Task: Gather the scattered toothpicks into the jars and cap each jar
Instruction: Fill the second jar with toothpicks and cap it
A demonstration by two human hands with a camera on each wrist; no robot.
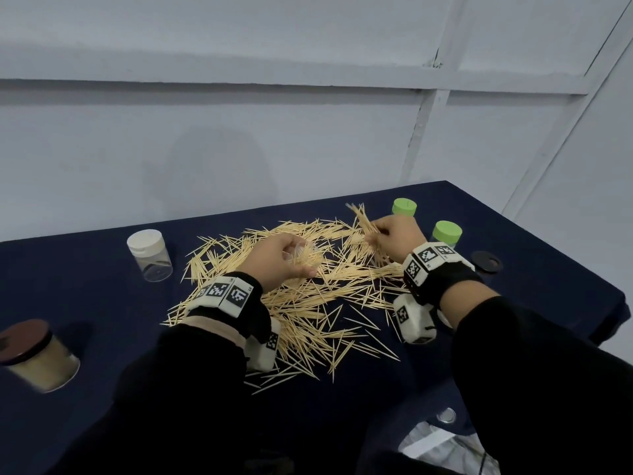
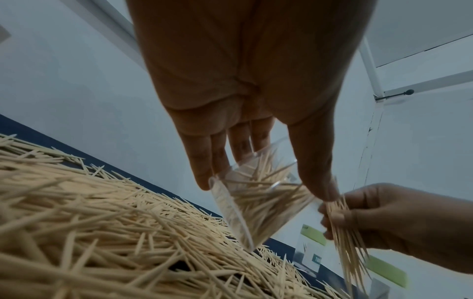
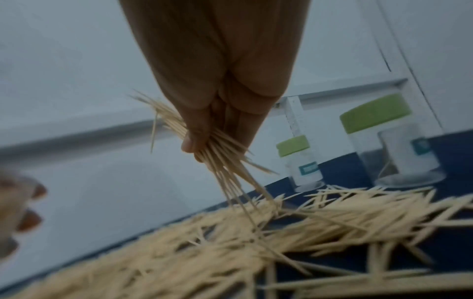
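Note:
A wide heap of toothpicks (image 1: 308,296) lies across the dark blue tablecloth (image 1: 102,296). My left hand (image 1: 281,260) grips an uncapped clear jar (image 2: 258,194), tilted over the heap and partly filled with toothpicks. To its right, my right hand (image 1: 399,240) pinches a bundle of toothpicks (image 3: 220,153) just above the heap, the bundle's lower tips touching the pile. In the left wrist view that bundle of toothpicks (image 2: 345,228) hangs close beside the jar's mouth.
Two clear jars with green caps (image 1: 404,207) (image 1: 446,232) stand behind my right hand. A white-capped empty jar (image 1: 149,253) stands at the left. A brown-lidded full jar (image 1: 34,354) sits at the near left edge. A black lid (image 1: 486,261) lies at the right.

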